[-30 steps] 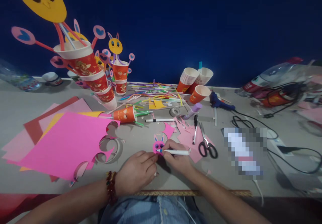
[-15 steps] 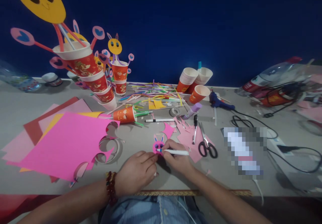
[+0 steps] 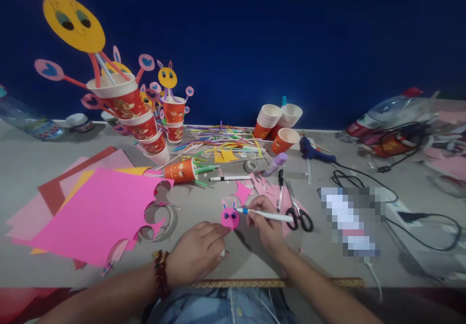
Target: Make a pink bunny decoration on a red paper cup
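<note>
The right hand [image 3: 268,227] is gripping a white marker [image 3: 273,214], its tip at the edge of a pink eared paper face [image 3: 230,218] lying on the surface [image 3: 200,202]; the left hand [image 3: 198,253] is resting, fingers loosely open, touching the face's lower edge.

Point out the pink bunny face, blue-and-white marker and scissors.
Pink bunny face [image 3: 230,222]: head view, disc below the eyes.
Blue-and-white marker [image 3: 273,215]: head view, barrel.
Scissors [image 3: 297,208]: head view, where blades meet handles.

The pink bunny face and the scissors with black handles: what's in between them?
In the head view, between the bunny face and the scissors are the right hand, the white pen it holds, and some pale pink paper.
</note>
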Demonstrator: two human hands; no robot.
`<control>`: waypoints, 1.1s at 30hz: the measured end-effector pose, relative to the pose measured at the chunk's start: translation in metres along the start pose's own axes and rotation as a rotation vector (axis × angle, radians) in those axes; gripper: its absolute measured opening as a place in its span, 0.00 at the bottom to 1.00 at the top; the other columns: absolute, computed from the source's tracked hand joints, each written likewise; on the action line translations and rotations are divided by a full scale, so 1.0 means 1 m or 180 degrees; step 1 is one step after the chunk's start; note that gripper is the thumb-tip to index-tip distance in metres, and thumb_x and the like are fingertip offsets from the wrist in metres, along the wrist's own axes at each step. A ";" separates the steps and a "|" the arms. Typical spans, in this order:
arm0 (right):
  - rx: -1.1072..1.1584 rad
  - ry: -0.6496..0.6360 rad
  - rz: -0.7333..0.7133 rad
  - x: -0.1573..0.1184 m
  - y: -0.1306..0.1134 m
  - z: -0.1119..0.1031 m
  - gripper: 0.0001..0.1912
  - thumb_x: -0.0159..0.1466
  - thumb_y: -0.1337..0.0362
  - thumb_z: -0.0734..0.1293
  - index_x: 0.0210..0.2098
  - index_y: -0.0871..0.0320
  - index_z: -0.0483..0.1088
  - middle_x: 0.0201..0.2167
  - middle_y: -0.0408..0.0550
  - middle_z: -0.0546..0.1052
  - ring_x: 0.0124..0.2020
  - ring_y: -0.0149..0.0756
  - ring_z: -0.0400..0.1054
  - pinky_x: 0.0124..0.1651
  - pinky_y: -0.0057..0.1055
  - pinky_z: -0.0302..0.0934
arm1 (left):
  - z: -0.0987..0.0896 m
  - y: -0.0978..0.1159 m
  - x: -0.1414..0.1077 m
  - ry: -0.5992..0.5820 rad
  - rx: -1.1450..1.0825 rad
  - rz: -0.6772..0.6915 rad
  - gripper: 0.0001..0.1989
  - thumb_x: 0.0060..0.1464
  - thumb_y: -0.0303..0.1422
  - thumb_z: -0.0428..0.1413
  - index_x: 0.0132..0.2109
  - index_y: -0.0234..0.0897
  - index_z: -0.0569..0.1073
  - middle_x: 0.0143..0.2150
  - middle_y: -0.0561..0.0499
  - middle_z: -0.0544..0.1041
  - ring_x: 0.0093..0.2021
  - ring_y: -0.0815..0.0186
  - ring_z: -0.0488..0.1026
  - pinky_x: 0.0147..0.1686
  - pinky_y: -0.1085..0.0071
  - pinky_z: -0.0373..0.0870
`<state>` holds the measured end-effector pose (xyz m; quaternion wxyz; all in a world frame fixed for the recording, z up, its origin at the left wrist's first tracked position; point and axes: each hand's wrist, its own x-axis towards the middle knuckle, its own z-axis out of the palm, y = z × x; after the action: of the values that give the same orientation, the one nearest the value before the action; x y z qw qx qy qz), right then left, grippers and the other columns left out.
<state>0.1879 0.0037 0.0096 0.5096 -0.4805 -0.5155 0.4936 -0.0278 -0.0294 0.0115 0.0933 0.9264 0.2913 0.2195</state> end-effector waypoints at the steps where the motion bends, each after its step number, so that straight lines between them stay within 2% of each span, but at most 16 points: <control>1: 0.0033 0.0007 -0.0011 -0.001 -0.002 -0.002 0.05 0.61 0.63 0.63 0.29 0.53 0.64 0.17 0.38 0.66 0.19 0.32 0.59 0.23 0.28 0.54 | -0.001 0.000 0.001 0.0080 -0.0068 -0.0035 0.05 0.60 0.27 0.50 0.38 0.37 0.71 0.51 0.44 0.78 0.51 0.62 0.73 0.50 0.65 0.70; 5: 0.0323 -0.0289 -0.0083 -0.012 -0.010 -0.008 0.07 0.59 0.66 0.65 0.26 0.54 0.63 0.16 0.37 0.66 0.17 0.29 0.58 0.21 0.26 0.52 | -0.006 0.000 0.005 0.0343 -0.0404 -0.0374 0.06 0.62 0.27 0.49 0.39 0.36 0.70 0.44 0.45 0.79 0.45 0.63 0.73 0.46 0.64 0.71; 10: 0.0440 -0.0668 -0.0160 -0.031 -0.013 -0.007 0.05 0.60 0.67 0.66 0.28 0.55 0.66 0.21 0.39 0.68 0.19 0.28 0.60 0.23 0.26 0.53 | -0.010 0.001 0.011 0.0039 -0.0771 -0.0728 0.06 0.64 0.32 0.51 0.42 0.36 0.70 0.40 0.47 0.77 0.42 0.62 0.72 0.43 0.66 0.69; 14: 0.0198 -0.0832 -0.0169 -0.037 -0.017 -0.003 0.05 0.62 0.67 0.65 0.28 0.56 0.67 0.22 0.39 0.68 0.21 0.30 0.61 0.25 0.27 0.55 | -0.013 0.004 0.013 -0.0107 -0.0845 -0.0703 0.08 0.64 0.35 0.50 0.42 0.36 0.70 0.39 0.48 0.76 0.41 0.62 0.71 0.42 0.66 0.68; 19: -0.0299 -0.0881 -0.0369 -0.039 -0.031 0.003 0.05 0.59 0.67 0.65 0.26 0.56 0.66 0.21 0.40 0.69 0.21 0.30 0.61 0.26 0.26 0.55 | -0.015 0.011 0.016 -0.0254 -0.0642 -0.0630 0.11 0.66 0.36 0.47 0.40 0.35 0.71 0.37 0.46 0.76 0.40 0.60 0.70 0.40 0.65 0.66; 23: -0.0744 -0.1283 -0.0698 -0.045 -0.038 0.004 0.08 0.58 0.68 0.65 0.22 0.57 0.64 0.19 0.39 0.68 0.21 0.28 0.61 0.28 0.25 0.55 | -0.008 0.026 0.013 -0.0569 -0.0306 -0.0367 0.20 0.66 0.43 0.44 0.34 0.34 0.70 0.31 0.47 0.75 0.32 0.61 0.70 0.32 0.66 0.64; 26: -0.0811 -0.1766 -0.0775 -0.048 -0.039 -0.002 0.13 0.62 0.59 0.64 0.24 0.57 0.66 0.18 0.39 0.67 0.21 0.28 0.61 0.29 0.26 0.54 | -0.001 0.037 0.007 -0.0704 -0.0207 -0.0273 0.26 0.65 0.49 0.41 0.31 0.36 0.70 0.26 0.49 0.75 0.26 0.63 0.70 0.26 0.68 0.59; 29: -0.0967 -0.2068 -0.0711 -0.049 -0.041 -0.007 0.24 0.68 0.49 0.57 0.22 0.57 0.62 0.17 0.38 0.62 0.20 0.29 0.57 0.27 0.27 0.51 | -0.003 0.041 0.006 -0.0463 -0.0255 -0.0262 0.33 0.62 0.56 0.34 0.28 0.37 0.69 0.23 0.50 0.73 0.22 0.65 0.68 0.23 0.67 0.54; 31: -0.1119 -0.1959 -0.0713 -0.051 -0.043 -0.006 0.28 0.70 0.49 0.52 0.19 0.56 0.56 0.16 0.38 0.59 0.20 0.29 0.54 0.27 0.29 0.50 | -0.012 0.040 0.011 -0.0169 -0.0337 -0.0290 0.35 0.59 0.59 0.31 0.26 0.37 0.68 0.21 0.51 0.72 0.21 0.66 0.67 0.23 0.67 0.54; 33: -0.1161 -0.1756 -0.0761 -0.055 -0.046 -0.002 0.29 0.72 0.50 0.47 0.19 0.56 0.53 0.16 0.39 0.59 0.21 0.30 0.55 0.29 0.30 0.50 | -0.024 0.038 0.019 0.0020 -0.0410 -0.0282 0.35 0.62 0.56 0.30 0.25 0.37 0.66 0.20 0.51 0.71 0.21 0.66 0.67 0.23 0.68 0.54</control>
<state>0.1917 -0.0537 0.0525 0.3111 -0.3485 -0.7661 0.4415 -0.0059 -0.0477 0.0508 0.1615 0.9040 0.3175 0.2363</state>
